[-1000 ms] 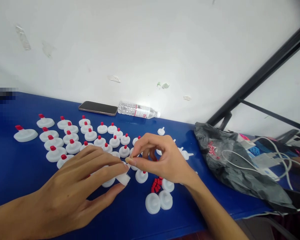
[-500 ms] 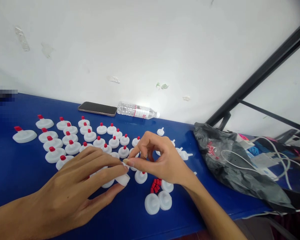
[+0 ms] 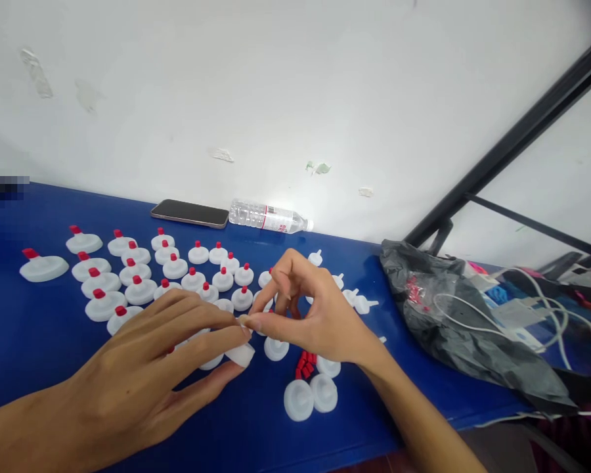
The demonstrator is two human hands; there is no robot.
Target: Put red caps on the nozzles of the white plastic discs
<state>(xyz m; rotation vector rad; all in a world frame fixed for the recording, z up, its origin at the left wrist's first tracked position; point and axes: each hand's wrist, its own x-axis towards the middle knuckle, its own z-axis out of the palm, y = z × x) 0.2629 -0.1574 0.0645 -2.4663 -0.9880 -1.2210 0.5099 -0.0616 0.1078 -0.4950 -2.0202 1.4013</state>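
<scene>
Between the thumb and fingers of my left hand [image 3: 142, 368] is a white plastic nozzle cap [image 3: 240, 355], tilted on its side above the table. My right hand [image 3: 320, 315] pinches thumb and index finger together at the nozzle end of that cap; whatever small piece is between the fingertips is hidden. To the left and behind my hands stand several white nozzle caps with red tips [image 3: 106, 305]. A small pile of loose red tips [image 3: 305, 364] lies below my right wrist, beside white caps without red tips [image 3: 298, 400]. More bare white caps [image 3: 364, 305] lie beyond it.
Along the wall on the blue table [image 3: 236, 420] lie a phone [image 3: 190, 213] and a clear plastic bottle [image 3: 268, 217]. At the right is a dark plastic bag [image 3: 463, 335], with a clear packet of red pieces [image 3: 416, 292] and a white cable [image 3: 561, 315] on it.
My right fingertips have shifted slightly left and closed more tightly over the nozzle end of the cap. My left hand keeps its hold. The whole view has moved a little.
</scene>
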